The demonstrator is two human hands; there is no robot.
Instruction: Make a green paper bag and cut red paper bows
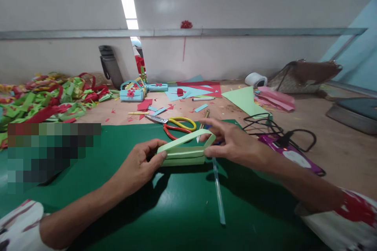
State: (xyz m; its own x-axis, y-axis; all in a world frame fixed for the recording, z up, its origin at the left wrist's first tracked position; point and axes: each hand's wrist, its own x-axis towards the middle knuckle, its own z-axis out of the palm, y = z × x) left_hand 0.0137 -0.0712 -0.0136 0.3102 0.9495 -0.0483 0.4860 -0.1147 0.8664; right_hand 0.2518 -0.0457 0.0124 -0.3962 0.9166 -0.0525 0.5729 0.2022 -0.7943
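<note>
A light green folded-paper purse (pixel 184 157) with a looped paper strap is held over the green mat (pixel 182 215). My left hand (pixel 141 162) pinches its left end, thumb in front and fingers behind. At the right end, my right hand (pixel 232 141) has its thumb against the purse by the base of the strap, and its fingers curl behind the loop. Scissors (pixel 179 125) with one yellow and one red handle lie just behind the purse. A clear bluish pen or tube (pixel 218 194) rests on the mat below my right hand.
Paper strips (pixel 55 102) are heaped at left near a grey bottle (pixel 111 66). Finished-looking blue paper purses (pixel 132 93) stand at the back. Coloured sheets (pixel 247 100), a purple power strip (pixel 294 157) with black cable, and a brown handbag (pixel 303 76) are at right.
</note>
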